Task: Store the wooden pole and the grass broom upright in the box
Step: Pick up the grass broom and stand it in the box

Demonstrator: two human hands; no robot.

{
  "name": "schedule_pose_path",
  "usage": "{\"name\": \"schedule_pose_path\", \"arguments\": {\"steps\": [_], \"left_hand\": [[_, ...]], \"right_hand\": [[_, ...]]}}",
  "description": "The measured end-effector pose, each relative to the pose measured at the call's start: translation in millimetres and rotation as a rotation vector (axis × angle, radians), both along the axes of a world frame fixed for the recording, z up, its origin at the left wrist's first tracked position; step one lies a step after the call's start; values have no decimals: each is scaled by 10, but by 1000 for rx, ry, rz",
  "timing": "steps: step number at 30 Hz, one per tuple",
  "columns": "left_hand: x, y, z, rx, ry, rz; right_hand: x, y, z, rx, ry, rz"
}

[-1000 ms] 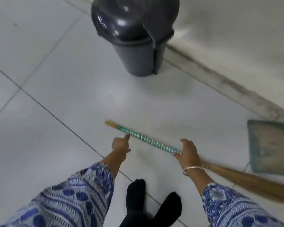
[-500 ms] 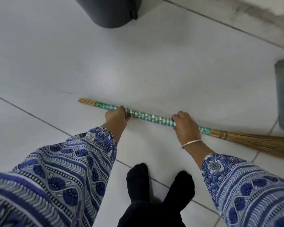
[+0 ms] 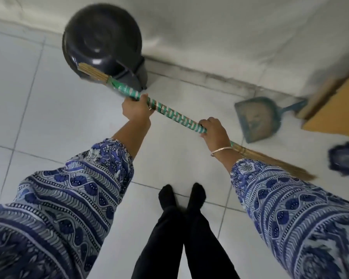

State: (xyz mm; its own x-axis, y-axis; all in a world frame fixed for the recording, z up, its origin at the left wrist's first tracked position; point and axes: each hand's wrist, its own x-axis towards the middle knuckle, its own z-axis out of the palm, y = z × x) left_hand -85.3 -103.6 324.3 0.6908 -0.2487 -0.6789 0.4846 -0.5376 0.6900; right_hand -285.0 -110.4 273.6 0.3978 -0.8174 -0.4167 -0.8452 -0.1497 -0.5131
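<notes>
The grass broom [image 3: 175, 115] has a green-and-white wrapped handle and tan bristles trailing down to the right. It is lifted off the floor, slanting from upper left to lower right. My left hand [image 3: 136, 108] grips the handle near its upper end. My right hand [image 3: 215, 130] grips it lower down, close to the bristles. The brown cardboard box [image 3: 334, 109] shows at the right edge, blurred. No wooden pole is in view.
A black lidded bin [image 3: 103, 49] stands by the wall behind the broom's handle end. A blue dustpan [image 3: 258, 117] lies on the tiles beside the box. A dark blue cloth item [image 3: 345, 160] sits at the right edge. My feet [image 3: 181, 196] stand on white tiles.
Both hands closed on the broom handle and raised it from the floor. The view has risen, so the bin, dustpan and box come into sight.
</notes>
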Motion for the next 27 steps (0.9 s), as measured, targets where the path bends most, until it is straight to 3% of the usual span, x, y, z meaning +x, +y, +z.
{"name": "schedule_pose_path", "arguments": {"steps": [6, 13, 19, 27], "left_hand": [[-559, -219, 1784, -234, -3, -186], [-2006, -328, 3232, -478, -49, -510], [-4028, -129, 4093, -682, -209, -922], [-6443, 368, 4772, -849, -284, -1108]], "right_hand": [[-569, -52, 1762, -153, -69, -205], [-1829, 247, 3015, -304, -84, -427], [-3478, 714, 3616, -389, -33, -615], [-5608, 1238, 4116, -495, -83, -870]]}}
